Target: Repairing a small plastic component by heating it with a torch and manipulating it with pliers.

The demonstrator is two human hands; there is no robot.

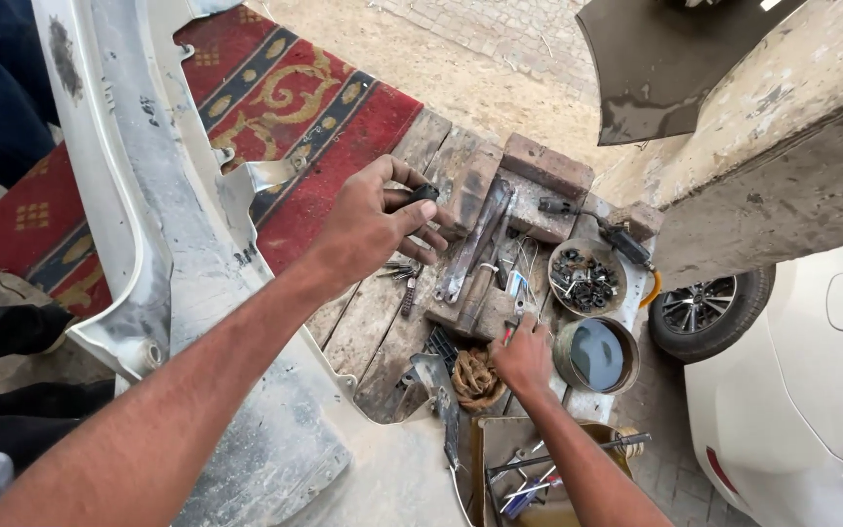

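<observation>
We see a white bumper lying inside-up across a red rug, its edge overhanging a wooden board littered with tools. A white car stands at the right, wheel near the board.

On the board sit two tins: one full of bolts, one holding dark liquid. A long metal bar lies between the hands, a coil of rope just beside the right wrist.

Our left hand is raised over the bumper's edge, fingers pinched shut on a small black part, likely a clip or fastener; the view is too small to say which. Our right hand is down on the board, fingers closed on a thin red-handled tool, just beside the liquid tin.

Risks, as we judge them:
- The bumper could slide or tip, since much of it overhangs and neither hand steadies it.
- The liquid tin could spill if the right wrist knocks it while lifting the tool.
- The black part, held by fingertips only, could drop into the clutter and be lost.
- Loose keys and bolts could scatter if the board is jolted.
</observation>
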